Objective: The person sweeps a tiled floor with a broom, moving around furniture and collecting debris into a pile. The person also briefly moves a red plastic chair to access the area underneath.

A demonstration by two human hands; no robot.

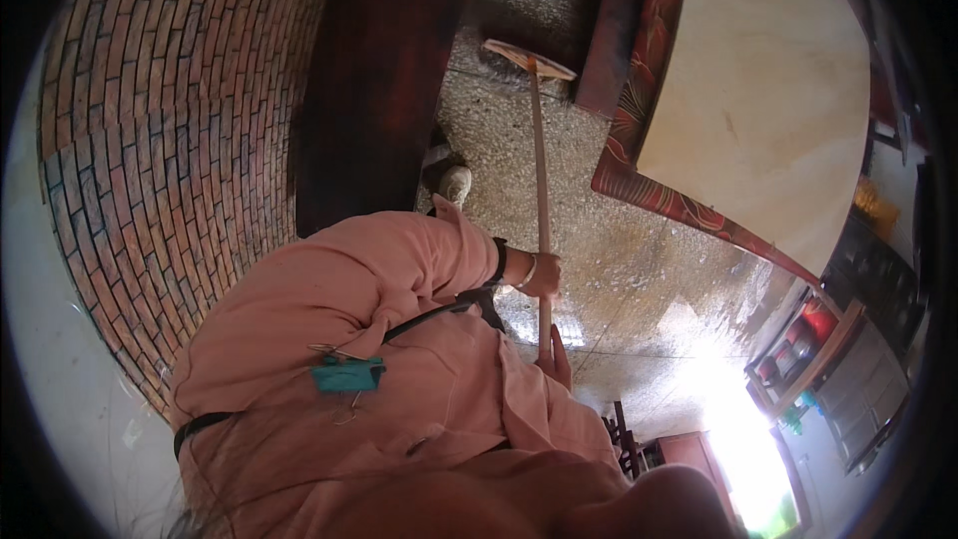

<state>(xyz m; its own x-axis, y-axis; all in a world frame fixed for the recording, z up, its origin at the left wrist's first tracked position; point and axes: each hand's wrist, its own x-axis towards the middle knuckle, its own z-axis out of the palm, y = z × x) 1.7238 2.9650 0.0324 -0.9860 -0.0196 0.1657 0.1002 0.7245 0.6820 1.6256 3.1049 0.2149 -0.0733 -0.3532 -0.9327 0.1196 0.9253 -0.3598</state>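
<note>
A long-handled floor tool with a wide, flat, light-edged head lies across the view, its head on the speckled floor near dark furniture. Whether it is a squeegee or a mop cannot be told. My left hand, with a bracelet and a dark band at the wrist, is closed around the lower part of the handle as seen here. My right hand is at the handle's near end, its fingers partly hidden by the handle and sleeve. Parts of the floor look wet and shine. A teal clip hangs on my pink top.
Tall dark furniture stands by a brick-patterned wall. A light shoe is beside it. To the right is a broad beige surface with a red patterned edge. Beyond are a rack with red items and a bright opening.
</note>
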